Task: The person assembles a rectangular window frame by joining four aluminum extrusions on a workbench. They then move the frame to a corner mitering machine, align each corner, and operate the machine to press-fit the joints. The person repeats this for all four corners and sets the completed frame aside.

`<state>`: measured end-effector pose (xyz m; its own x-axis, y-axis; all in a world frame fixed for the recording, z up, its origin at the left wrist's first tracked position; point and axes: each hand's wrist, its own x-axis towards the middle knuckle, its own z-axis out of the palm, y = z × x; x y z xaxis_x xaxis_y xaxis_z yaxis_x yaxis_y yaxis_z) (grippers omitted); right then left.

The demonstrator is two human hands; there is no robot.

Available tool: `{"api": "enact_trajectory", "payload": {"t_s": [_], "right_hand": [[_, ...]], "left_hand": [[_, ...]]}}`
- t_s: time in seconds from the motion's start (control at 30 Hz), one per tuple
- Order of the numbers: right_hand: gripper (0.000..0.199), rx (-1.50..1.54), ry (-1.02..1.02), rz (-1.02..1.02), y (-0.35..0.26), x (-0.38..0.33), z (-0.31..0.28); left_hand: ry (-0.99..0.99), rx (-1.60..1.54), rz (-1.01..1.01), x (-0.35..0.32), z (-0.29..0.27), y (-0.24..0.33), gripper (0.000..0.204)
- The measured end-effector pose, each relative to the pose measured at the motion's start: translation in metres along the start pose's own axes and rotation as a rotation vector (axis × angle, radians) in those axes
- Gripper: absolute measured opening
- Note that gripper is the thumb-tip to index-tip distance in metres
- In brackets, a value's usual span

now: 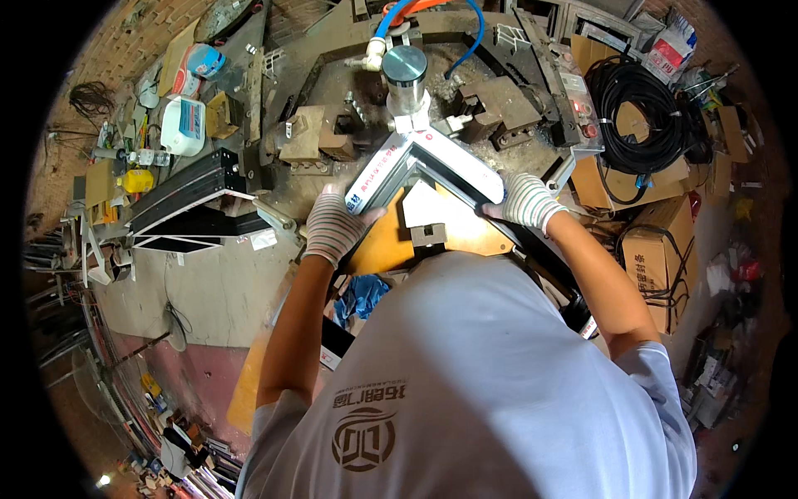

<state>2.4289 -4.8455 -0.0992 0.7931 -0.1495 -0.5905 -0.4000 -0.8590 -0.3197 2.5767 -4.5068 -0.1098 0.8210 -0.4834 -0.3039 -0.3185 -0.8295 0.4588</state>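
One cam only, worn on the person's head, looking straight down. It sits very near the pale grey shirt, which fills the bottom. The metal machine bench is farther, up top. Edges bend round w/ black corners. No 2nd view.

Even, fairly bright daylight fills the scene with soft, shallow shadows. Mild glare sits on the white frame corner and the metal cylinder above it. The centre is sharp; fisheye bending and slight softness grow toward the black circular rim.
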Motion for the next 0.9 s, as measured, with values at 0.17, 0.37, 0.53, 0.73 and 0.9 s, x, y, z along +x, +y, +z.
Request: {"api": "enact_trajectory", "payload": {"t_s": [0.17, 0.37, 0.53, 0.73, 0.9], "right_hand": [[0.076, 0.088, 0.01, -0.075, 0.005, 0.013, 0.003], [0.077, 0.115, -0.021, -0.108, 0.012, 0.026, 0.011], [0.081, 0.047, -0.048, -0.064, 0.003, 0.029, 0.003], [0.076, 0.104, -0.042, -0.077, 0.001, 0.03, 0.006], [0.074, 0.039, -0.026, -0.031, 0.0, 0.036, 0.008]], "left_hand": [[-0.189, -0.11, 0.069, 0.019, 0.008, -0.027, 0.07], [-0.256, -0.064, 0.056, 0.032, 0.023, -0.044, 0.079], [-0.258, 0.012, 0.032, 0.033, 0.011, -0.03, 0.081], [-0.167, 0.139, -0.036, 0.025, 0.007, -0.008, 0.082], [-0.179, 0.157, -0.061, 0.03, 0.007, -0.005, 0.083]]}}
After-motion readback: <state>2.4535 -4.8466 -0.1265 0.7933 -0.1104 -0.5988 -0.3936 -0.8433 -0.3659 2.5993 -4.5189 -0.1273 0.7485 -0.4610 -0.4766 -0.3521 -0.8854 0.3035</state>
